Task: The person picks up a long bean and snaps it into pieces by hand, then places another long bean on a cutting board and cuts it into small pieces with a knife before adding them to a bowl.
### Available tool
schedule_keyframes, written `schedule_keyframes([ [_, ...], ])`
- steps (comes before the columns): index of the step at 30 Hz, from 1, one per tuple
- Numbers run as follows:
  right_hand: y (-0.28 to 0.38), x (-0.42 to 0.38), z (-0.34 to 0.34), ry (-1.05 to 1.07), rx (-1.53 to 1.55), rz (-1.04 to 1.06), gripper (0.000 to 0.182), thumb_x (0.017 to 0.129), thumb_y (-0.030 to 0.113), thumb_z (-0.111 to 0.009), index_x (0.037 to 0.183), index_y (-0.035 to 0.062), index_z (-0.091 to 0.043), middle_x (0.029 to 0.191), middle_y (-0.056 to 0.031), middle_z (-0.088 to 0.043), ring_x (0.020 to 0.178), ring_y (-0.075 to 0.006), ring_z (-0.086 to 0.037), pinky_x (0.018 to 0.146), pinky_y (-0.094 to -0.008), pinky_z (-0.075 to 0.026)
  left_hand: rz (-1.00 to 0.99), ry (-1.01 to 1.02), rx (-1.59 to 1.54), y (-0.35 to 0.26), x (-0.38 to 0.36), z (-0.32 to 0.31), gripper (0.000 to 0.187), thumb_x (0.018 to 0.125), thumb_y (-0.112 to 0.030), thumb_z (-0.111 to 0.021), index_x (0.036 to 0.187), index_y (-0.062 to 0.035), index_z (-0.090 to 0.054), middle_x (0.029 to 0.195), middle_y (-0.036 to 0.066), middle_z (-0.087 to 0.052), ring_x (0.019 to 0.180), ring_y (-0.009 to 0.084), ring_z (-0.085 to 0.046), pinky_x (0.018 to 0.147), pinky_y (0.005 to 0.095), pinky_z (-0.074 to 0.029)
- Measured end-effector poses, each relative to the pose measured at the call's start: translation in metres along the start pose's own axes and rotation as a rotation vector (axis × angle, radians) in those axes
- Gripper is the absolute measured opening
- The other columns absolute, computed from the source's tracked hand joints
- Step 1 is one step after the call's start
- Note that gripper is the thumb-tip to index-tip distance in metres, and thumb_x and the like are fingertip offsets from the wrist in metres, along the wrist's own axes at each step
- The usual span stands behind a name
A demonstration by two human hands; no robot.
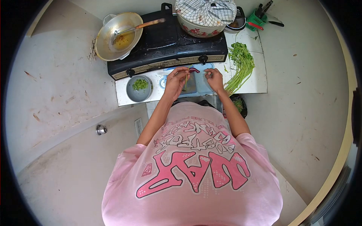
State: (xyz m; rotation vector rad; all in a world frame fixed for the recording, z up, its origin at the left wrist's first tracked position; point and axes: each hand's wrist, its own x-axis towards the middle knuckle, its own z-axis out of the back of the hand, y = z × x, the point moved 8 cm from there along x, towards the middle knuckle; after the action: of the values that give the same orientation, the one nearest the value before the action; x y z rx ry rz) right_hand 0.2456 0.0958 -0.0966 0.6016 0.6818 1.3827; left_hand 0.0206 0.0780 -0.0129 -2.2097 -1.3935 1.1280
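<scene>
Steel wok (118, 35) at far left, perched on the black stove (166, 41), with a wooden-handled spoon (137, 28) laid inside. Lower down, just in front of the stove, a small grey bowl (139, 90) of chopped greens, near the left hand (175, 81) but apart from it.

Left hand: closed narrowly, thumb and fingertips pinched on a thin green stem (186, 81). Held over the blue cutting board (200, 88), the stem's long axis ran roughly away from the body toward the stove, top end in the pinch, lower end hanging toward the board. Just beyond those fingertips, a small purple piece (194, 69); could not tell whether touched or merely close, nor what it was.

Right hand (215, 79): raised over the right end of the board, fingers curled in and tips drawn together. Could not tell whether anything was pinched there. Faced the left hand across a short gap, so lay just right of the stem's top end and near it, without touching.

Further right, well within that hand's side: a long bunch of greens (239, 67) on the white counter, stalks pointing down toward the body, leaves toward the wall. Behind, a flowered pot (200, 28) under a checked cloth.
</scene>
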Motion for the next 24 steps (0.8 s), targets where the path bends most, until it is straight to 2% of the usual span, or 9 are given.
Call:
schedule_keyframes([
  [3,0.052,-0.010,0.016,0.020,0.388,-0.014,0.021,0.093,0.018,-0.074,0.111,0.0076,-0.077,0.100,-0.0083,-0.076,0.085,-0.0161,-0.067,0.077,-0.0318,-0.053,-0.037,0.000,0.052,-0.004,-0.001,-0.006,0.020,0.096,0.005,-0.065,0.115,-0.0002,-0.065,0.108,0.008,-0.069,0.097,0.0153,-0.068,0.093,0.0283,-0.057],
  [6,0.095,-0.022,0.026,0.168,0.662,-0.077,0.023,0.098,0.021,-0.073,0.113,0.0045,-0.076,0.097,-0.0035,-0.075,0.082,-0.0089,-0.063,0.076,-0.0269,-0.050,-0.065,-0.002,0.111,-0.005,0.000,-0.012,0.022,0.094,0.004,-0.068,0.115,0.0010,-0.064,0.109,0.011,-0.070,0.102,0.0165,-0.067,0.092,0.0291,-0.057],
  [9,0.121,-0.028,0.039,0.138,0.770,0.001,0.021,0.099,0.018,-0.072,0.110,0.0009,-0.075,0.094,-0.0011,-0.073,0.082,-0.0066,-0.062,0.076,-0.0248,-0.049,-0.092,0.005,0.224,-0.005,-0.002,-0.022,0.028,0.093,0.003,-0.069,0.120,0.0008,-0.062,0.113,0.012,-0.069,0.105,0.0172,-0.068,0.092,0.0293,-0.058],
  [12,0.126,-0.032,0.042,0.115,0.823,-0.001,0.018,0.097,0.015,-0.073,0.107,-0.0005,-0.074,0.095,-0.0029,-0.074,0.081,-0.0081,-0.063,0.077,-0.0251,-0.050,-0.087,0.019,0.347,-0.003,-0.002,-0.028,0.033,0.095,0.004,-0.066,0.127,0.0006,-0.057,0.117,0.013,-0.069,0.107,0.0198,-0.069,0.098,0.0325,-0.057],
  [15,0.121,-0.034,0.045,0.062,0.798,-0.020,0.016,0.096,0.012,-0.074,0.105,-0.0009,-0.074,0.094,-0.0041,-0.074,0.082,-0.0084,-0.064,0.078,-0.0255,-0.050,-0.022,0.000,0.272,0.000,-0.005,-0.034,0.034,0.096,0.004,-0.065,0.128,0.0022,-0.055,0.121,0.015,-0.067,0.110,0.0209,-0.067,0.099,0.0326,-0.057],
  [18,0.120,-0.037,0.047,0.023,0.839,0.043,0.014,0.096,0.010,-0.073,0.105,-0.0006,-0.074,0.094,-0.0045,-0.074,0.083,-0.0090,-0.064,0.078,-0.0258,-0.051,0.083,0.010,0.075,0.010,-0.003,-0.034,0.032,0.095,0.001,-0.068,0.125,0.0004,-0.057,0.117,0.011,-0.067,0.107,0.0191,-0.068,0.096,0.0302,-0.058],
  [21,0.115,-0.040,0.047,0.002,0.869,0.067,0.012,0.096,0.009,-0.073,0.104,-0.0004,-0.074,0.094,-0.0046,-0.074,0.083,-0.0091,-0.064,0.078,-0.0259,-0.051,0.198,0.066,-0.054,0.029,0.003,-0.027,0.032,0.099,-0.003,-0.065,0.129,0.0023,-0.056,0.122,0.013,-0.066,0.111,0.0214,-0.066,0.100,0.0334,-0.057],
  [24,0.110,-0.044,0.046,-0.041,0.887,0.082,0.012,0.096,0.009,-0.074,0.102,-0.0005,-0.074,0.091,-0.0038,-0.073,0.081,-0.0080,-0.062,0.076,-0.0248,-0.049,0.287,0.096,-0.188,0.044,0.006,-0.022,0.031,0.101,-0.005,-0.064,0.129,0.0016,-0.056,0.123,0.012,-0.066,0.108,0.0214,-0.066,0.099,0.0338,-0.057],
])
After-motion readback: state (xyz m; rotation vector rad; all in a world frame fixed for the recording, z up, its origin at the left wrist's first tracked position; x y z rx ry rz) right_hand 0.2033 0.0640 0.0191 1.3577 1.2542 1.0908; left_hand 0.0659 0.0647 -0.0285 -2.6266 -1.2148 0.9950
